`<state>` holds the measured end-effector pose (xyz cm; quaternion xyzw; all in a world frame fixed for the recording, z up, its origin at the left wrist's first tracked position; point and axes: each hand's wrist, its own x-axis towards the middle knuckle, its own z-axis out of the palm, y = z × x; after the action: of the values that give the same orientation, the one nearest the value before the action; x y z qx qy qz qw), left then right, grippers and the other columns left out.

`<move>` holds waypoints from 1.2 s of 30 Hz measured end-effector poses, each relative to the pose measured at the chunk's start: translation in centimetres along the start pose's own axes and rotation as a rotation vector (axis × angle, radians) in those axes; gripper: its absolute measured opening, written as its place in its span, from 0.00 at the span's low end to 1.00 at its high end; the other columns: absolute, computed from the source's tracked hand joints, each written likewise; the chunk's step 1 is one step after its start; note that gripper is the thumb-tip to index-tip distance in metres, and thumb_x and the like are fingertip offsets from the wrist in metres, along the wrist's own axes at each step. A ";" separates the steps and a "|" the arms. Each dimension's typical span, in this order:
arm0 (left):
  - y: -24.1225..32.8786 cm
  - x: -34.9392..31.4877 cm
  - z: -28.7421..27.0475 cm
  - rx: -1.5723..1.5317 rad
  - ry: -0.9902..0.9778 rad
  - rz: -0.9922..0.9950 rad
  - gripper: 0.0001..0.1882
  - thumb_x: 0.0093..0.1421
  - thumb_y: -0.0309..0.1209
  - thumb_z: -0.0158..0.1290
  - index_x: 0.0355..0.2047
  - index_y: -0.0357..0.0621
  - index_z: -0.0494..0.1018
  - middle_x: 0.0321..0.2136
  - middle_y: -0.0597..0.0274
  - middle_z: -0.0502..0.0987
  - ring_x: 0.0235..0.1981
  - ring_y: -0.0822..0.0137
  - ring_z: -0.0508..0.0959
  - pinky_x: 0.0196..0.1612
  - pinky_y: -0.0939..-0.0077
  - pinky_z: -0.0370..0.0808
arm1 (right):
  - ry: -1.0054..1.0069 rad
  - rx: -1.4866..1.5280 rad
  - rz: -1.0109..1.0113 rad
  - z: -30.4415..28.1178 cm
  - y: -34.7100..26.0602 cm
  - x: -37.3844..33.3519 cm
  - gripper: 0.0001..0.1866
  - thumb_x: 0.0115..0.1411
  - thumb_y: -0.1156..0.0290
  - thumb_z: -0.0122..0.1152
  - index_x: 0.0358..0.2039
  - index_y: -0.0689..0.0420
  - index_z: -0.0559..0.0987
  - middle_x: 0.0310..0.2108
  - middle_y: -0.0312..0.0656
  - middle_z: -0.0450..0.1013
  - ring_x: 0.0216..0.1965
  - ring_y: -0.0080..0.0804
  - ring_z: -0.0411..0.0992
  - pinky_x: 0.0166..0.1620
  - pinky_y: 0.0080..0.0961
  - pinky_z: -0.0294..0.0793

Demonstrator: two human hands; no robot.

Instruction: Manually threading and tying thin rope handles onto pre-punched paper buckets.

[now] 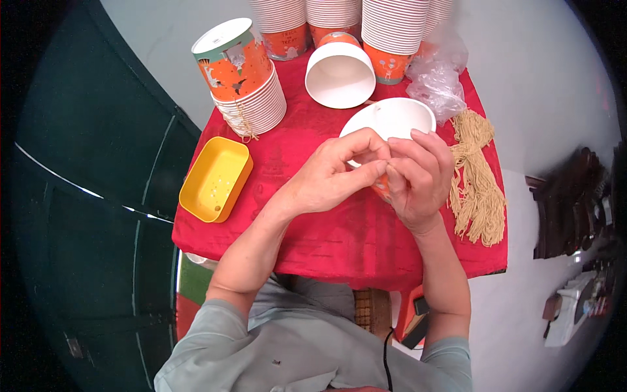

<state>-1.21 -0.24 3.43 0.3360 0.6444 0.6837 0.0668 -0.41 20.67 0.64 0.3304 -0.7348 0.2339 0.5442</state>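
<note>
A white-lined paper bucket (408,114) with an orange outside lies tilted in front of me, its mouth facing up and away. My left hand (336,173) reaches over its near left rim, thumb and forefinger pinched together. Against those fingertips my right hand (421,176) is closed too, fingers curled at the bucket's near right side. Whatever sits between the fingertips is too small to make out. A short bit of tan cord shows by the bucket's far rim. Just beyond stands a second paper bucket (339,78), lying on its side with its white inside toward me.
A bundle of tan cords (480,183) lies at right, below a crumpled clear plastic bag (439,81). At left are a yellow tray (219,176) with small bits in it and stacked upside-down buckets (251,98) with cords hanging. Tall bucket stacks (395,26) line the back of the red-covered table (313,245).
</note>
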 end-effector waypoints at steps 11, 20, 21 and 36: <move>1.4 -0.3 -2.5 0.244 0.030 -0.011 0.07 0.75 0.29 0.60 0.45 0.37 0.79 0.38 0.68 0.81 0.43 0.77 0.80 0.51 0.74 0.80 | -0.126 0.071 0.060 0.7 0.7 -0.3 0.15 0.64 0.71 0.78 0.48 0.48 0.81 0.45 0.33 0.81 0.53 0.37 0.80 0.68 0.54 0.75; 2.6 -0.7 -3.2 0.248 0.018 -0.136 0.09 0.75 0.32 0.62 0.45 0.38 0.80 0.36 0.68 0.81 0.40 0.77 0.79 0.45 0.75 0.79 | -0.150 0.109 0.035 0.9 0.6 -0.3 0.15 0.64 0.70 0.78 0.48 0.48 0.80 0.46 0.33 0.81 0.53 0.37 0.80 0.68 0.56 0.75; 2.5 -0.7 -3.4 0.244 0.023 -0.138 0.09 0.75 0.32 0.62 0.45 0.38 0.80 0.36 0.68 0.81 0.40 0.77 0.79 0.45 0.75 0.79 | -0.155 0.112 0.034 0.9 0.5 -0.3 0.15 0.64 0.70 0.78 0.48 0.48 0.80 0.46 0.33 0.81 0.53 0.37 0.80 0.68 0.56 0.75; 1.5 -1.1 -2.5 0.015 0.007 -0.186 0.09 0.76 0.32 0.62 0.43 0.39 0.83 0.38 0.70 0.84 0.42 0.77 0.81 0.49 0.73 0.80 | -0.172 0.248 0.093 0.5 0.6 0.5 0.16 0.61 0.78 0.77 0.46 0.50 0.80 0.50 0.37 0.84 0.60 0.46 0.82 0.74 0.61 0.71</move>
<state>-1.22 -3.16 4.53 0.2726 0.6782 0.6709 0.1254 -1.24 20.62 0.96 0.3794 -0.7589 0.3186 0.4227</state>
